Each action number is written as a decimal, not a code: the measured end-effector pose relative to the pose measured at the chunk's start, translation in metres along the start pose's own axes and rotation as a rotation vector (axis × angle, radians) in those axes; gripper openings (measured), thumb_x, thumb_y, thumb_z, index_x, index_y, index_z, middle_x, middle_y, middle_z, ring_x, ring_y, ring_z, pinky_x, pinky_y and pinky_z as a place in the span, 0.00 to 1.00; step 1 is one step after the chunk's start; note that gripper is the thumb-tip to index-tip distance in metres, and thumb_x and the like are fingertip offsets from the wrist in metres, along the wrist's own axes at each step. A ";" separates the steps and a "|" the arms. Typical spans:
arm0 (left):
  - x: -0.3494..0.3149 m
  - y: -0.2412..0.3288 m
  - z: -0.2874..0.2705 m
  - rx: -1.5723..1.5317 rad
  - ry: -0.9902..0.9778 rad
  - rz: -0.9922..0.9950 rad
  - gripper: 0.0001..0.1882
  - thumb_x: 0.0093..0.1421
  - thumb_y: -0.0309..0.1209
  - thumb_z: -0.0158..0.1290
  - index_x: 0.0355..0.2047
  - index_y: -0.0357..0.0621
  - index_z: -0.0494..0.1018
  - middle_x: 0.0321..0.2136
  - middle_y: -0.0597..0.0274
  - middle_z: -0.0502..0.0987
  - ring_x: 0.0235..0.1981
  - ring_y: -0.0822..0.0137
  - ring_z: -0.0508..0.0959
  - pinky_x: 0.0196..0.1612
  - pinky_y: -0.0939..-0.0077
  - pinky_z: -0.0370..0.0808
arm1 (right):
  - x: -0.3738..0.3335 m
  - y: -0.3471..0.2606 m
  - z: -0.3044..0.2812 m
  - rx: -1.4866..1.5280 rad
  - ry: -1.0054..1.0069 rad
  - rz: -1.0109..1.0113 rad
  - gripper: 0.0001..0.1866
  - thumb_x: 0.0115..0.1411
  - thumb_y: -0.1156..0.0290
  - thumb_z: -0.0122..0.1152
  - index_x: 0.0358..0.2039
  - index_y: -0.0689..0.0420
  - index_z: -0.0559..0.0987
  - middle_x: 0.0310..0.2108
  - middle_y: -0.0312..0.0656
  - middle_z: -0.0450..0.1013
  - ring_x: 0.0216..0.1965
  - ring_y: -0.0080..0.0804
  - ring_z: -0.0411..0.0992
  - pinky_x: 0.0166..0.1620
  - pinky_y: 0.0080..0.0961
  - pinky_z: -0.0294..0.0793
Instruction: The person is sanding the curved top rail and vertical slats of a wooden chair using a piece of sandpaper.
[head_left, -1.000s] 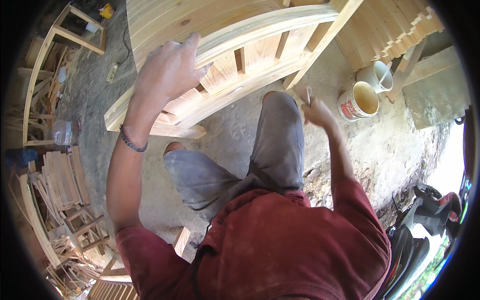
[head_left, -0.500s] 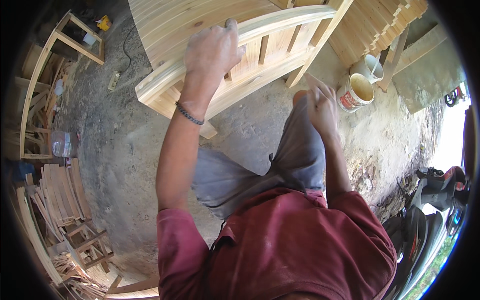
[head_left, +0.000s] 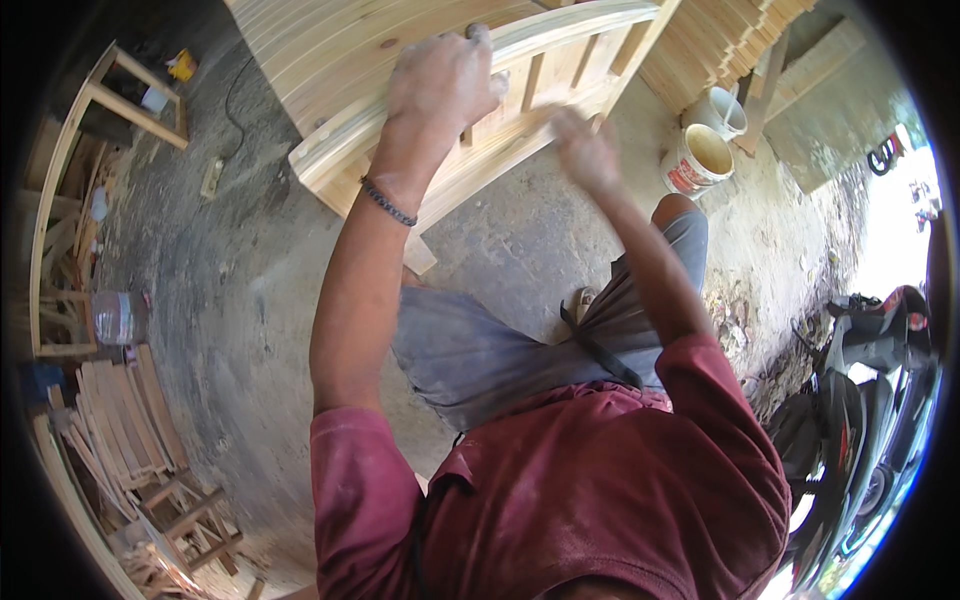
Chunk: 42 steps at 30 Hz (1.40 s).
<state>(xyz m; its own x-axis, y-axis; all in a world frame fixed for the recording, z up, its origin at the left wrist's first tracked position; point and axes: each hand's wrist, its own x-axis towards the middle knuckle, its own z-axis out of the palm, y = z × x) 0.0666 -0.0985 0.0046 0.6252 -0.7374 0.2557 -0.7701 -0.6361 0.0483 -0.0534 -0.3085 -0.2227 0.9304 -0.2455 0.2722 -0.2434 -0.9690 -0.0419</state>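
Note:
A pale, unpainted wooden piece of furniture stands before me, with a planked panel (head_left: 340,55), a thick curved top rail (head_left: 570,28) and upright slats (head_left: 533,82) below it. My left hand (head_left: 440,88), dusty and with a dark bracelet at the wrist, is closed over the curved rail, thumb on the near side. My right hand (head_left: 588,155) is in front of the lower rail (head_left: 465,190), smeared by motion. Its fingers are too blurred to read, and I cannot tell whether it touches the wood or holds anything.
Right of the furniture stand two white buckets, the nearer (head_left: 700,160) stained. A motorcycle (head_left: 860,420) is at the far right. Along the left are a wooden frame (head_left: 50,220), a clear plastic jug (head_left: 120,318) and stacked wood strips (head_left: 120,415). A cable (head_left: 232,110) lies on the concrete floor.
My right hand has moved from beside my knee up and left to the furniture's lower rail. My left hand stays on the curved rail. My right knee has swung outward to the right.

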 end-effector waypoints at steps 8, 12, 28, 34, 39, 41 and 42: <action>-0.003 0.012 0.004 0.102 0.089 -0.038 0.27 0.57 0.47 0.61 0.48 0.38 0.76 0.33 0.43 0.83 0.36 0.47 0.85 0.37 0.55 0.82 | -0.060 0.151 -0.048 0.294 0.143 0.679 0.17 0.64 0.64 0.53 0.44 0.64 0.80 0.39 0.65 0.78 0.44 0.60 0.78 0.50 0.51 0.74; -0.005 0.018 -0.003 0.209 0.045 -0.093 0.28 0.61 0.51 0.59 0.48 0.38 0.74 0.34 0.43 0.83 0.38 0.46 0.84 0.40 0.53 0.82 | -0.026 0.070 -0.073 0.641 0.238 0.714 0.19 0.69 0.58 0.53 0.42 0.62 0.81 0.37 0.62 0.79 0.43 0.56 0.80 0.48 0.48 0.75; 0.004 0.034 -0.004 0.238 0.013 -0.230 0.34 0.65 0.59 0.50 0.53 0.39 0.74 0.39 0.39 0.82 0.42 0.40 0.82 0.44 0.48 0.78 | 0.051 -0.073 -0.051 1.185 0.808 0.504 0.24 0.71 0.79 0.44 0.67 0.65 0.64 0.66 0.55 0.66 0.71 0.48 0.59 0.70 0.42 0.61; 0.009 0.038 0.007 0.367 0.054 -0.259 0.34 0.60 0.61 0.55 0.48 0.40 0.76 0.34 0.44 0.83 0.37 0.46 0.84 0.37 0.53 0.81 | 0.100 -0.026 -0.058 1.213 0.923 0.466 0.29 0.68 0.80 0.45 0.69 0.67 0.58 0.69 0.62 0.57 0.72 0.57 0.53 0.71 0.47 0.57; 0.013 0.039 0.016 0.393 0.055 -0.310 0.35 0.56 0.61 0.60 0.47 0.40 0.76 0.34 0.46 0.83 0.35 0.43 0.83 0.37 0.52 0.79 | 0.113 -0.018 -0.011 1.127 0.809 0.474 0.34 0.64 0.74 0.52 0.67 0.73 0.55 0.71 0.71 0.48 0.74 0.67 0.44 0.74 0.49 0.46; 0.012 0.034 0.020 0.425 0.079 -0.271 0.35 0.55 0.61 0.60 0.46 0.40 0.76 0.33 0.45 0.82 0.34 0.42 0.82 0.36 0.51 0.78 | 0.107 -0.023 0.006 1.111 0.710 0.569 0.35 0.63 0.72 0.52 0.65 0.79 0.55 0.71 0.75 0.43 0.74 0.69 0.41 0.75 0.51 0.40; 0.012 0.032 0.022 0.441 0.088 -0.252 0.35 0.55 0.61 0.61 0.46 0.40 0.76 0.33 0.45 0.82 0.33 0.42 0.82 0.36 0.51 0.78 | 0.116 -0.020 0.006 1.112 0.785 0.565 0.36 0.63 0.72 0.52 0.66 0.79 0.54 0.71 0.75 0.43 0.74 0.69 0.41 0.74 0.52 0.39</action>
<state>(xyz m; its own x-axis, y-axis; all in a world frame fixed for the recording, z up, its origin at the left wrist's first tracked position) 0.0524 -0.1329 -0.0121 0.7569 -0.5387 0.3699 -0.4579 -0.8411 -0.2879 0.0608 -0.3178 -0.1957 0.3132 -0.8643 0.3936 0.1532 -0.3630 -0.9191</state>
